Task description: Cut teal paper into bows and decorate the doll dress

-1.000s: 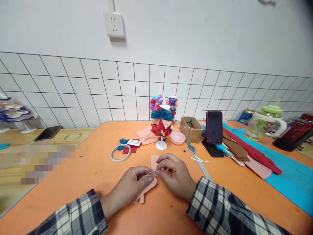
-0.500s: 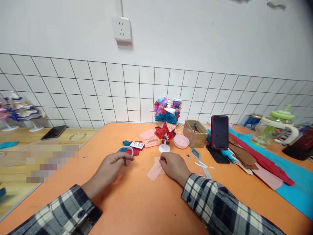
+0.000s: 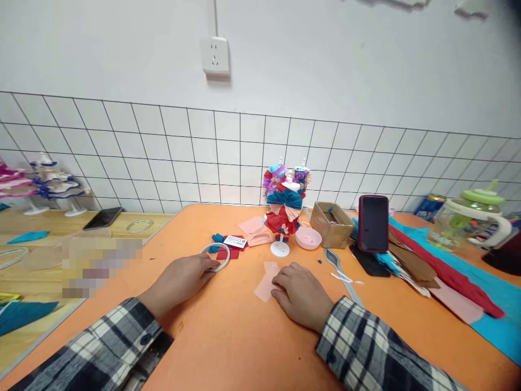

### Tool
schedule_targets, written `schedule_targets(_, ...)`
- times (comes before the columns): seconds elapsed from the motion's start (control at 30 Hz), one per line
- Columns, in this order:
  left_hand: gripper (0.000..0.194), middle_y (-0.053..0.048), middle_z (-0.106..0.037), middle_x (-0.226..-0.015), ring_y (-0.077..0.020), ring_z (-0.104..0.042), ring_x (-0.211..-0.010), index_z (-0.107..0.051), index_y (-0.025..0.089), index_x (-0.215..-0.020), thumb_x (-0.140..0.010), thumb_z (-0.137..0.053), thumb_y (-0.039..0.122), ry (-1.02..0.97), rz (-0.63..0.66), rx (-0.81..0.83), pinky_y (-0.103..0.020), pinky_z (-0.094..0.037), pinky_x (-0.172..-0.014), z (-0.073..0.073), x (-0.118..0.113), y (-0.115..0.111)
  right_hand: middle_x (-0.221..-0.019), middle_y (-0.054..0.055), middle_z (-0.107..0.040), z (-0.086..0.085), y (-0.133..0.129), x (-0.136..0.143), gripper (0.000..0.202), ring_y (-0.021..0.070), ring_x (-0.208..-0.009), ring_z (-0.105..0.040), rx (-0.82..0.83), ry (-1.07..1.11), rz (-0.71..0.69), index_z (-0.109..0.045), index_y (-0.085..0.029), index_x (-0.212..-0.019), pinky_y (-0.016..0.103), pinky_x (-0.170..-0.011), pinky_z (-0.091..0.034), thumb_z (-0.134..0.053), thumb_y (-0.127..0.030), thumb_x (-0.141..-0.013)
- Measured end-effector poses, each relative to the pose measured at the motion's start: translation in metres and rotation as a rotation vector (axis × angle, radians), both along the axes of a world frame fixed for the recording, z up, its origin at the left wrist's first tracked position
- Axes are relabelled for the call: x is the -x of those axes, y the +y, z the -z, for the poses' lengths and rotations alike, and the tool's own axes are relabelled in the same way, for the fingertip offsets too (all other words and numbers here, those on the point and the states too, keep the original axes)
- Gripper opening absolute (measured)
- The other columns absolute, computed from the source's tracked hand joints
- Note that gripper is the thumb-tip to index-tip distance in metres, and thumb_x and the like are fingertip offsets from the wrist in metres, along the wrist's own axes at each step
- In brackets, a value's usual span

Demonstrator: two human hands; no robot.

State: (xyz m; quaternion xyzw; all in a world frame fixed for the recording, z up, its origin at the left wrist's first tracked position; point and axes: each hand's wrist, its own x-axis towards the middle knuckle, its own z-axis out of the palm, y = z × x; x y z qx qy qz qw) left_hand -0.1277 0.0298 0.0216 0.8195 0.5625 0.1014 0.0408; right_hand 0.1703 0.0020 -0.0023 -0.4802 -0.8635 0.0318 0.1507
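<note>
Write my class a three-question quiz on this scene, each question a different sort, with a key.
1. True or false: the left hand is on the pink bowl.
2. Fill in the colour: the right hand has its fingers at the pale ____ paper.
3. Multiple choice: in this view, where is the propped-up phone relative to the cardboard box? A) left B) inside C) right

Key: 1. False; it is at the white ring. 2. Pink. 3. C.
</note>
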Motion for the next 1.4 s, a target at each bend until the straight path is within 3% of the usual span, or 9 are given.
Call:
schedule_targets(0.2, 0.030, -0.003, -0.072, -0.102, -0.0221, -0.065, -0.090, -0.072, 0.029, -0.102, -0.087, -0.047, 0.034, -0.140, 0.062, 0.062, -0.027, -0.046, -0.072, 0.001, -0.012, -0.004, -0.094, 0.006, -0.064, 0.004, 0.007, 0.032, 0.029, 0.0195, -0.090, -0.052, -0.027, -0.026, -0.096, -0.066, -0.020, -0.096, 0.033, -0.079, -0.035, -0.041, -0.034, -0.097)
schedule_targets(0.33, 0.031, -0.002, -0.073, -0.096, -0.0194, -0.065, -0.085, -0.074, 0.029, -0.100, -0.089, -0.045, 0.030, -0.182, 0.204, 0.080, -0.025, -0.044, -0.070, -0.003, -0.025, -0.016, -0.095, 0.006, -0.065, 0.010, 0.015, 0.050, 0.018, 0.0200, -0.093, -0.053, -0.041, 0.051, -0.147, -0.061, -0.020, -0.100, 0.032, -0.080, -0.036, -0.044, -0.022, -0.093)
schedule_targets(0.67, 0.018, -0.002, -0.070, -0.097, -0.0206, -0.064, -0.086, -0.073, 0.027, -0.092, -0.085, -0.057, 0.031, -0.062, 0.272, 0.065, -0.027, -0.040, -0.067, 0.004, -0.035, -0.026, -0.111, 0.006, -0.064, 0.019, 0.016, 0.038, 0.027, 0.0163, -0.095, -0.059, 0.063, 0.398, -0.105, -0.050, -0.019, -0.104, 0.029, -0.083, -0.044, -0.046, -0.005, -0.082)
schedule_targets(0.77, 0.026, -0.004, -0.070, -0.097, -0.0208, -0.062, -0.082, -0.072, 0.027, -0.103, -0.083, -0.061, 0.040, -0.266, 0.184, 0.066, -0.028, -0.041, -0.068, 0.000, -0.029, -0.022, -0.120, 0.007, -0.060, 0.015, 0.012, 0.029, 0.027, 0.0161, -0.095, -0.059, 0.051, 0.520, -0.126, -0.053, -0.021, -0.103, 0.031, -0.084, -0.046, -0.049, -0.006, -0.081)
schedule_targets(0.87, 0.030, -0.006, -0.069, -0.096, -0.0210, -0.060, -0.084, -0.072, 0.024, -0.106, -0.088, -0.055, 0.041, -0.682, 0.166, 0.075, -0.030, -0.043, -0.072, -0.007, -0.028, -0.027, -0.117, 0.007, -0.060, 0.009, 0.004, 0.029, 0.026, 0.0168, -0.093, -0.059, 0.149, 0.704, -0.129, -0.054, -0.022, -0.109, 0.031, -0.075, -0.051, -0.054, -0.015, -0.084)
schedule_targets(1.0, 0.032, -0.007, -0.065, -0.106, -0.0226, -0.056, -0.096, -0.067, 0.024, -0.114, -0.086, -0.059, 0.036, -1.322, 0.265, 0.205, -0.032, -0.044, -0.082, -0.004, -0.043, -0.046, -0.124, 0.010, -0.056, 0.002, -0.016, 0.050, 0.054, 0.0191, -0.094, -0.061, 0.673, 1.087, -0.205, -0.040, -0.027, -0.129, 0.029, -0.060, -0.055, -0.065, -0.035, -0.081)
schedule_targets(1.13, 0.031, -0.007, -0.062, -0.107, -0.0231, -0.054, -0.102, -0.064, 0.025, -0.115, -0.085, -0.062, 0.033, -1.474, 0.219, 0.314, -0.033, -0.044, -0.088, 0.009, -0.064, -0.061, -0.110, 0.006, -0.060, 0.006, -0.031, 0.072, 0.077, 0.0166, -0.076, -0.066, 0.954, 1.193, -0.187, -0.029, -0.032, -0.137, 0.027, -0.051, -0.054, -0.072, -0.031, -0.074)
schedule_targets(1.27, 0.029, -0.005, -0.060, -0.100, -0.0199, -0.055, -0.096, -0.065, 0.024, -0.109, -0.080, -0.066, 0.025, -1.595, 0.123, 0.354, -0.030, -0.045, -0.085, 0.011, -0.070, -0.059, -0.097, 0.002, -0.065, 0.016, -0.033, 0.077, 0.064, 0.0159, -0.069, -0.065, 0.880, 1.016, -0.144, -0.042, -0.029, -0.131, 0.026, -0.051, -0.050, -0.071, -0.025, -0.073)
schedule_targets(1.4, 0.028, -0.002, -0.058, -0.093, -0.0135, -0.053, -0.083, -0.067, 0.021, -0.099, -0.073, -0.064, 0.013, -1.726, 0.032, 0.305, -0.022, -0.044, -0.073, 0.005, -0.067, -0.051, -0.091, 0.001, -0.069, 0.016, -0.032, 0.071, 0.028, 0.0161, -0.082, -0.063, 0.523, 0.736, -0.158, -0.064, -0.021, -0.103, 0.031, -0.075, -0.047, -0.068, -0.022, -0.076)
